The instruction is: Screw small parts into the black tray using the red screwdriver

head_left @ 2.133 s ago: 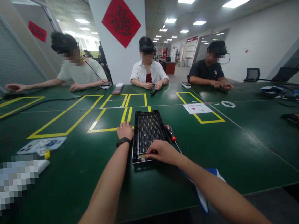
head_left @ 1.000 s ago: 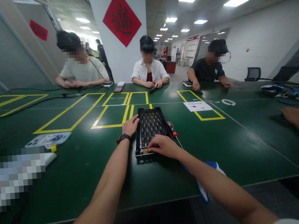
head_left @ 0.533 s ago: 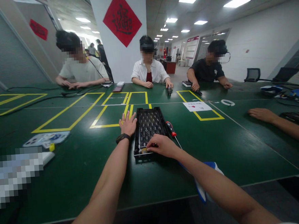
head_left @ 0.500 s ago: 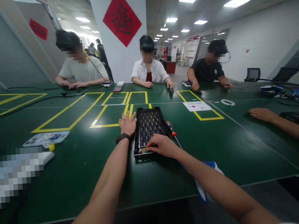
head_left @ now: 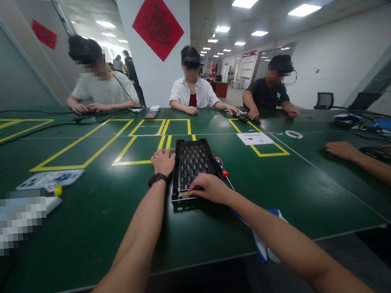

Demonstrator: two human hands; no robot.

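Left hand (head_left: 163,162): my fingers are loosely spread, gripping nothing I can see, the thumb at the left edge of the black case (head_left: 194,164).
Right hand (head_left: 210,188): my thumb and forefinger are bent nearly together at the yellow strip (head_left: 185,195); I cannot tell whether they grip it.
Black case: flat on the green worktop (head_left: 104,228), in front of me, honeycomb grid facing up.
Yellow strip: at the case's near end.
Screwdriver (head_left: 220,166): just right of the case, shaft towards me.
White card (head_left: 254,139): beyond the screwdriver, over yellow tape.
Across: 3 seated people (head_left: 191,91).
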